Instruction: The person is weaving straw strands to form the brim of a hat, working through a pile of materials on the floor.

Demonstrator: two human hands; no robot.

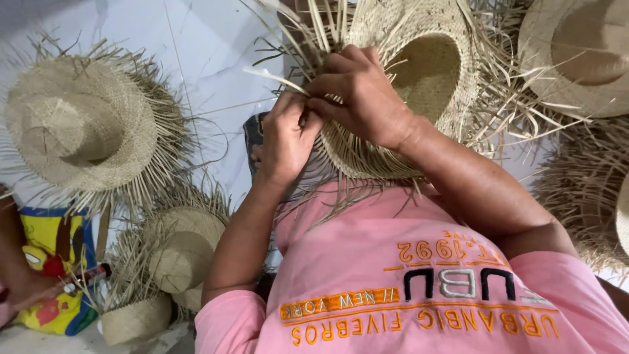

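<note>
A half-woven straw hat [419,72] lay crown-down in the person's lap, near the centre of the view toward twelve o'clock, its hollow crown open to the camera and loose unwoven strands bristling out all round its brim. The left hand [283,141] sat at the hat's nine o'clock edge, its fingers [296,105] closed narrowly on a few pale straw strands [278,78] at the brim. The right hand [357,95] came across from three o'clock and rested on the same stretch of brim, touching the left hand, its fingers [327,105] pinched tight on strands there as well. Below, toward six o'clock, the person's pink shirt [419,288] with orange lettering filled the lower view. At nine o'clock a finished-looking straw hat with a fringed brim [82,128] lay crown-up on the pale floor [196,59]. Toward seven o'clock a stack of smaller straw hats [180,255] stood beside a bright yellow cartoon-printed bag [52,242]. At one o'clock another hat [580,52] lay crown-up, and at three o'clock a heap of fringed straw [586,190] reached the frame edge.
</note>
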